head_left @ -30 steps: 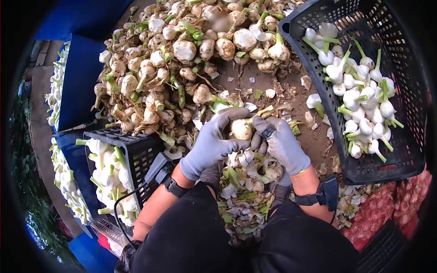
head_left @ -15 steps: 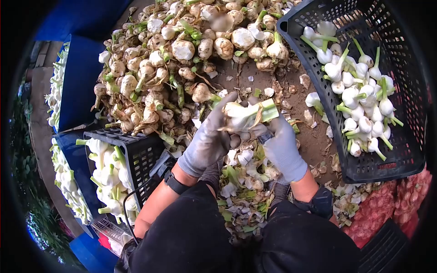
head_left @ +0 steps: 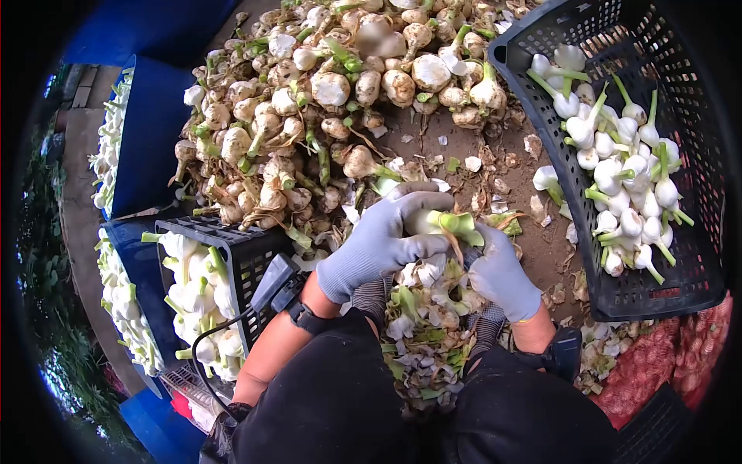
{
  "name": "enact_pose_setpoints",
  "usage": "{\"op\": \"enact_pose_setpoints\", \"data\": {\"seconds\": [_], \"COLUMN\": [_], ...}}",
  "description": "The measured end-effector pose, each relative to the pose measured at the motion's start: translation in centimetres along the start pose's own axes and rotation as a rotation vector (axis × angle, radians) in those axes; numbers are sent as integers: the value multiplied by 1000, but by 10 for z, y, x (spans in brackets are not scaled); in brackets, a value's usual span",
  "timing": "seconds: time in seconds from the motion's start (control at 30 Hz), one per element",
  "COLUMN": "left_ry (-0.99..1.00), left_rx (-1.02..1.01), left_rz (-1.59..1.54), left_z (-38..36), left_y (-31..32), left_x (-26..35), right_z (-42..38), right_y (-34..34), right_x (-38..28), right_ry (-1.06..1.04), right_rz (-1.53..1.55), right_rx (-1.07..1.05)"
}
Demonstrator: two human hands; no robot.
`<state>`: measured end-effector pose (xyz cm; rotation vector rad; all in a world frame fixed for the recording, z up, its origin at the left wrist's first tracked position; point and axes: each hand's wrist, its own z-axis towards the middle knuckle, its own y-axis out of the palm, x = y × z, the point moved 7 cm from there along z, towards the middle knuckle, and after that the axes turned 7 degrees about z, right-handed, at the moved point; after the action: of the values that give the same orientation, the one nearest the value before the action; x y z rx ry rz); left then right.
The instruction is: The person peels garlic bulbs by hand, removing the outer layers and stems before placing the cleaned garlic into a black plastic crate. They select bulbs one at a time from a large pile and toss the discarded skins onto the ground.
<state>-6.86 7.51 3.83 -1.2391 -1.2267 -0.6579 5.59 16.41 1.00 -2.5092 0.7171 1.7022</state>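
Gloved in grey, my left hand [head_left: 375, 243] is closed around a garlic bulb [head_left: 442, 222], its thick cut green stem pointing right. A strip of dry brown skin hangs from the stem. My right hand [head_left: 506, 274], gloved too, is at the stem end with its fingers curled. Something dark shows by its thumb, but I cannot make out what it is. Loose peelings [head_left: 421, 340] lie on the ground below, between my legs. Beyond my hands is a large heap of unpeeled garlic [head_left: 263, 124] with soil on it.
A black crate [head_left: 595, 298] with cleaned white garlic stands at the right. Another black crate [head_left: 255, 267] of cleaned garlic is at the left, beside blue containers [head_left: 151, 139] with more. Red mesh sacks [head_left: 657, 359] lie at the lower right. One bulb [head_left: 546, 178] lies near the right crate.
The garlic bulb has turned in my left hand, whose fingers now wrap over its top. Its stem end points more toward me. My right hand has moved slightly down and right.
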Motion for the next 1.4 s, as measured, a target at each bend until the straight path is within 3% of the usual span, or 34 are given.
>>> {"op": "enact_pose_setpoints", "data": {"seconds": [0.03, 0.07, 0.1, 0.13, 0.17, 0.23, 0.37, 0.4, 0.43, 0.5, 0.53, 0.57, 0.63, 0.67, 0.73, 0.77, 0.83, 0.9, 0.97, 1.0, 1.03, 1.07, 1.13, 1.23, 1.27, 1.3, 1.37, 1.4], "left_ry": [-57, -56, -178, -299, -298, -400, -145, -181, -176, -247, -268, -267, -366, -411, -448, -454, -356, 325, -90, 60, -156, -117, -206, -204, -278, -329, -178, -216], "left_rx": [-77, -78, -58, -36, -41, -27, 110, 273, 279, 463, 393, 393, 375, 415, 295, 229, 138, 145, -137, 121, 246, 415, 312, -36, -91, -21, 121, 123], "left_rz": [16, 16, -187, -391, -394, -871, -1083, -1172, -1167, -1331, -1442, -1441, -1309, -1329, -1329, -1332, -719, -281, -523, -225, -133, -41, 688, 1369, 1366, 1257, 846, 649], "left_z": [2, 0, -5, -10, -13, -20, -11, -13, -9, -10, -11, -12, -15, -14, -4, 4, 35, 40, 48, 56, 49, 43, 29, 29, 37, 45, 49, 45], "left_y": [3, 4, 8, 14, 17, 24, 4, -6, -12, -27, -23, -21, -8, 0, 11, 14, 5, 2, -2, -18, -39, -55, -71, -40, -45, -53, -64, -63], "left_x": [1, -1, -14, -25, -26, -31, -23, -31, -34, -51, -57, -60, -65, -67, -58, -56, 12, 81, 101, 69, 32, -22, -73, -119, -124, -124, -105, -86], "right_z": [-2, -3, 0, 6, 10, 10, -1, -13, -23, -46, -43, -33, -17, -12, 2, 7, 19, 15, 6, 1, 1, 1, -3, 0, 2, 5, 8, 11], "right_y": [3, 2, -4, -22, -38, -50, -29, -14, 0, 25, 26, 17, -5, -6, -17, -17, -14, -4, 4, 5, -1, -5, -13, -13, -11, -11, -16, -18], "right_x": [3, -5, 2, 12, 15, 7, 30, 48, 64, 74, 68, 54, 28, 25, -11, -7, 22, 31, 31, 54, 50, 47, 28, 45, 43, 39, 30, 29], "right_ry": [85, 7, 7, 1, -1, -89, 169, 211, 246, 348, 342, 295, 208, 214, -140, -150, -50, -63, 35, 248, 187, 189, 50, -3, 56, 53, -6, -43], "right_rz": [-8, 18, 16, -301, -616, -629, -958, -1087, -1208, -954, -956, -988, -1035, -1036, -591, -588, -501, -638, -328, -123, -201, -194, -341, -329, -341, -347, -302, -119], "right_rx": [-57, -9, -6, 102, 213, 295, 64, -157, -388, -712, -714, -541, -181, -173, 186, 183, 134, 25, -67, -103, -121, -105, 5, -6, -55, -50, 31, 63]}}
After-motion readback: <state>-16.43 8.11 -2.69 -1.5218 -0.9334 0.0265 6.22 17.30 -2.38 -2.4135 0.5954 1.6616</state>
